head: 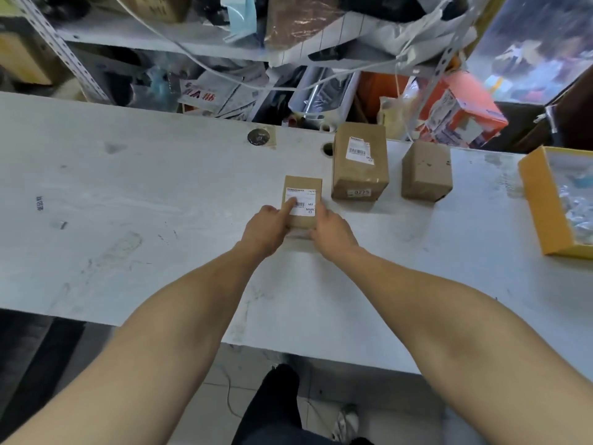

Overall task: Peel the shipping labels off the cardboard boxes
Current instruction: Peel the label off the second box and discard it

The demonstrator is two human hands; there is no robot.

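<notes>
At bench centre: small brown cardboard box (303, 200), near end hidden behind both hands. Left hand (264, 229) forefinger on white shipping label (301, 202); right hand (330, 232) fingers grasping box side. Scuffed white bench (128, 203); cluttered metal shelving (160, 43) behind.

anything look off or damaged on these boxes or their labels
One thing: on the tall box behind the hands, the shipping label looks ragged along its right edge, as if partly torn or lifted. The label on the small box under both hands lies flat and whole. The third box shows no label.
</notes>
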